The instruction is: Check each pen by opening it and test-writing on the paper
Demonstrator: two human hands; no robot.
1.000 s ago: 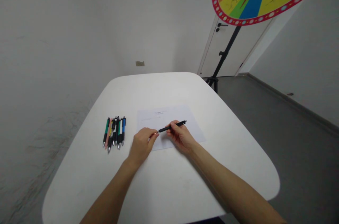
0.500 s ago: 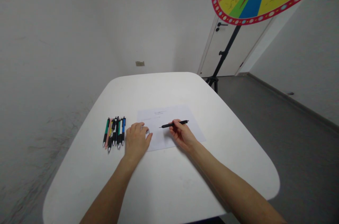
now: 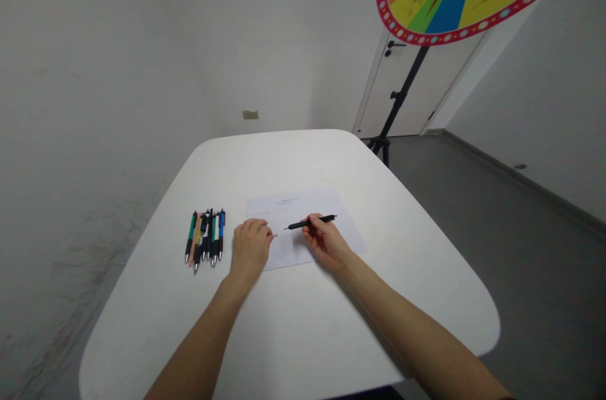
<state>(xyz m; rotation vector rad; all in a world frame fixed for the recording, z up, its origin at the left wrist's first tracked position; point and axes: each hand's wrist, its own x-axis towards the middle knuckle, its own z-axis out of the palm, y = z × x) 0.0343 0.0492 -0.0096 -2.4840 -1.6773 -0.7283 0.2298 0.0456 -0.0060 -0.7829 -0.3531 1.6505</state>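
A sheet of white paper (image 3: 312, 199) with a few lines of small marks near its top lies on the white table (image 3: 284, 160). Over its right part, my right hand (image 3: 324, 241) holds a black pen (image 3: 303, 224), its thin tip pointing left just above the sheet. My left hand (image 3: 252, 245) rests on the paper's left edge, fingers curled together around a small thing that pokes out at the fingertips, too small to name. Left of that hand lies a row of several pens (image 3: 204, 239) in green, pink, black, white and blue.
A colourful prize wheel (image 3: 449, 2) on a black tripod stand (image 3: 401, 97) stands beyond the table's right side, before a white door (image 3: 421, 91). The table's rounded edges run along both sides. A grey wall rises behind.
My left hand has shifted slightly to the right, and its thumb and fingers have closed on the small thing. My right hand with the pen has barely moved.
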